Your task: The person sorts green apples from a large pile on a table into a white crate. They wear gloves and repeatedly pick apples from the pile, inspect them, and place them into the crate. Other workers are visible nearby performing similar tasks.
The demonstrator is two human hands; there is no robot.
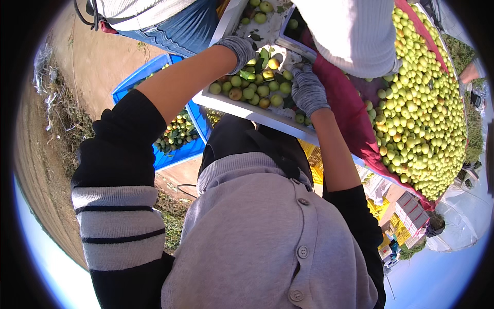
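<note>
My left hand [240, 52], in a grey knit glove, is over the left side of a white tray [248, 109]. Its fingers look curled, and what they hold, if anything, is hidden. Across the tray, my right hand [309, 91], gloved alike, reaches in with fingers extended beside the fruit. Between the hands lie small round green fruits [263, 91], some tinged yellow or brown. Green leaves [265, 55] are mixed among them near my left hand.
A blue crate [193, 149] with fruit and leaves stands at the left. On the right, a large heap of green fruits [417, 113] lies beside dark red cloth [342, 108]. Another person's white sleeve [350, 36] reaches over the tray's far side. Yellow crates [313, 157] stand below.
</note>
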